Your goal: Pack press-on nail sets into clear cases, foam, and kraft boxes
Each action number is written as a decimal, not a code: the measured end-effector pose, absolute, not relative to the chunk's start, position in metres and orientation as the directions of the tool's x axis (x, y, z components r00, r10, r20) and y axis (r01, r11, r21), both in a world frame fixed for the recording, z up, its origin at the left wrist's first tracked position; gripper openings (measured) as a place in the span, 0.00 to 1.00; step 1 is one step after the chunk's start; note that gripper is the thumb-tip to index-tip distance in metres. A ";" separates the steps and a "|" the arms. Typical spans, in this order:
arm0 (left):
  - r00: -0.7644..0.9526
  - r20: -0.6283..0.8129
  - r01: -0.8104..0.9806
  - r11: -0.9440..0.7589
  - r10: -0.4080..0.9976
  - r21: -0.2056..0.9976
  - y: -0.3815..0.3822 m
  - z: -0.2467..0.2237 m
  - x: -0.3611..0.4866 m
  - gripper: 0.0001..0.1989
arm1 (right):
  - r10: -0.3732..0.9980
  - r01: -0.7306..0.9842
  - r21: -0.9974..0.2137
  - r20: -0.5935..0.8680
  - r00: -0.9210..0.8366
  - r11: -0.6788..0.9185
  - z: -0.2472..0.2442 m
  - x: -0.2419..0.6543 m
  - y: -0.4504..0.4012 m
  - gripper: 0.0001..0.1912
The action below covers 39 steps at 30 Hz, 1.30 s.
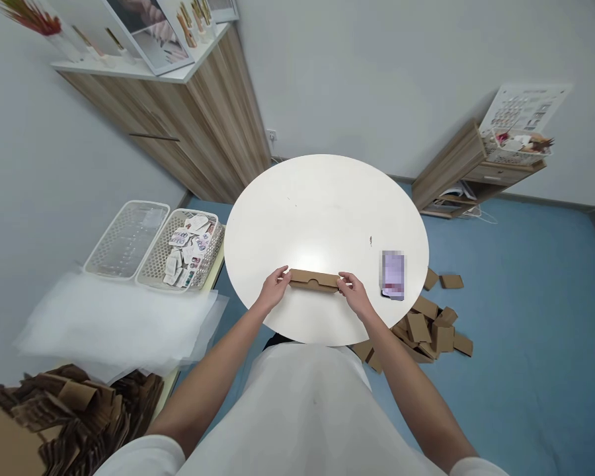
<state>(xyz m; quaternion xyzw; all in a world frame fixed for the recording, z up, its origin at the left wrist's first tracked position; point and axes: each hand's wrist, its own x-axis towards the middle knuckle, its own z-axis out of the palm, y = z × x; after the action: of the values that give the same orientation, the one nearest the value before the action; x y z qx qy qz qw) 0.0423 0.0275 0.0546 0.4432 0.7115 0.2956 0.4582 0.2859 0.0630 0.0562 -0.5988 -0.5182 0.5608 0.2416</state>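
A long, narrow brown cardboard box (314,280) lies near the front of the round white table (322,198), with a half-round notch along its near side. My left hand (276,288) grips its left end between thumb and fingers. At the other end, my right hand (353,293) pinches the box's right edge. The lid looks folded down, and the inside is hidden. To the right of my right hand lies a blurred-out purple, phone-like item (393,274) on the table.
Several brown boxes (429,327) are piled on the blue floor at the right. Left of the table stand a basket of small packets (151,264), a clear-looking bin (95,254), white foam sheets (119,324) and stacked flat cardboard (79,416). A wooden cabinet (218,99) stands behind.
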 end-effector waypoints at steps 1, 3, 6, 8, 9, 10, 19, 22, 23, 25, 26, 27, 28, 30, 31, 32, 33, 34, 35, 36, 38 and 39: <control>-0.166 -0.425 0.352 0.456 0.890 0.818 0.026 0.052 0.042 0.26 | 0.885 0.352 -0.867 -0.431 -0.177 -0.352 0.053 0.286 0.062 0.24; -0.117 -0.458 0.362 0.467 0.881 0.807 0.022 0.049 0.043 0.26 | 0.873 0.347 -0.868 -0.440 -0.210 -0.354 0.046 0.286 0.059 0.24; -0.082 -0.468 0.381 0.461 0.880 0.801 0.013 0.045 0.046 0.26 | 0.875 0.334 -0.884 -0.418 -0.245 -0.329 0.037 0.287 0.051 0.25; -0.086 -0.454 0.385 0.450 0.887 0.806 0.007 0.044 0.047 0.26 | 0.884 0.331 -0.891 -0.398 -0.244 -0.310 0.034 0.288 0.044 0.25; -0.082 -0.441 0.388 0.436 0.894 0.812 0.004 0.044 0.047 0.26 | 0.887 0.323 -0.895 -0.393 -0.242 -0.308 0.033 0.288 0.041 0.25; -0.065 -0.426 0.394 0.415 0.902 0.820 0.001 0.044 0.046 0.26 | 0.887 0.308 -0.898 -0.394 -0.240 -0.315 0.033 0.288 0.037 0.25; 0.225 -0.412 0.418 0.295 0.883 0.859 -0.021 0.033 0.028 0.27 | 0.895 0.023 -0.911 -0.409 -0.178 -0.412 0.033 0.280 -0.013 0.26; 0.263 -0.429 0.435 0.290 0.865 0.852 -0.021 0.025 0.029 0.27 | 0.904 -0.007 -0.913 -0.403 -0.144 -0.408 0.028 0.273 -0.033 0.28; 0.258 -0.431 0.444 0.290 0.865 0.848 -0.021 0.023 0.030 0.27 | 0.908 -0.004 -0.915 -0.399 -0.123 -0.403 0.027 0.270 -0.039 0.29; 0.209 -0.450 0.491 0.305 0.868 0.816 -0.021 0.020 0.034 0.28 | 0.917 0.019 -0.920 -0.392 -0.071 -0.392 0.023 0.266 -0.048 0.31; 0.165 -0.464 0.531 0.318 0.870 0.785 -0.021 0.019 0.036 0.28 | 0.918 0.040 -0.919 -0.394 -0.042 -0.392 0.022 0.265 -0.051 0.32; 0.119 -0.477 0.577 0.330 0.871 0.747 -0.022 0.019 0.038 0.29 | 0.915 0.074 -0.913 -0.403 -0.012 -0.401 0.021 0.263 -0.054 0.33; 0.079 -0.481 0.621 0.334 0.873 0.709 -0.022 0.018 0.040 0.30 | 0.907 0.118 -0.900 -0.420 0.023 -0.420 0.021 0.263 -0.056 0.34; 0.045 -0.456 0.679 0.308 0.889 0.667 -0.021 0.018 0.045 0.31 | 0.880 0.222 -0.851 -0.467 0.093 -0.475 0.021 0.263 -0.057 0.34; 0.056 -0.440 0.684 0.286 0.896 0.671 -0.020 0.018 0.047 0.31 | 0.863 0.272 -0.820 -0.491 0.115 -0.503 0.022 0.264 -0.055 0.34; 0.075 -0.431 0.677 0.271 0.899 0.684 -0.019 0.019 0.049 0.30 | 0.848 0.314 -0.791 -0.515 0.123 -0.525 0.024 0.265 -0.053 0.33; 0.093 -0.432 0.661 0.269 0.897 0.701 -0.017 0.020 0.051 0.28 | 0.834 0.349 -0.764 -0.539 0.120 -0.543 0.025 0.267 -0.050 0.32; 0.108 -0.441 0.638 0.277 0.891 0.718 -0.016 0.020 0.052 0.27 | 0.820 0.377 -0.740 -0.561 0.111 -0.557 0.027 0.268 -0.046 0.31; 0.121 -0.453 0.610 0.294 0.883 0.736 -0.014 0.021 0.053 0.27 | 0.809 0.403 -0.719 -0.579 0.105 -0.567 0.028 0.268 -0.041 0.30; 0.128 -0.462 0.581 0.312 0.877 0.752 -0.013 0.021 0.054 0.27 | 0.799 0.425 -0.699 -0.592 0.107 -0.575 0.028 0.268 -0.037 0.29; 0.137 -0.463 0.528 0.331 0.875 0.782 -0.011 0.021 0.055 0.26 | 0.789 0.456 -0.671 -0.600 0.128 -0.584 0.028 0.267 -0.032 0.29; 0.143 -0.459 0.508 0.333 0.877 0.794 -0.011 0.022 0.055 0.26 | 0.791 0.465 -0.667 -0.596 0.136 -0.582 0.027 0.266 -0.031 0.29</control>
<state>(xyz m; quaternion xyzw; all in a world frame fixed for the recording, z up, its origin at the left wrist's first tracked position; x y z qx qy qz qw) 0.0554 -0.0110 0.0217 0.5494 0.6301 0.1776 0.5192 0.2664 -0.0308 0.0273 -0.7358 -0.4270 0.4997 0.1630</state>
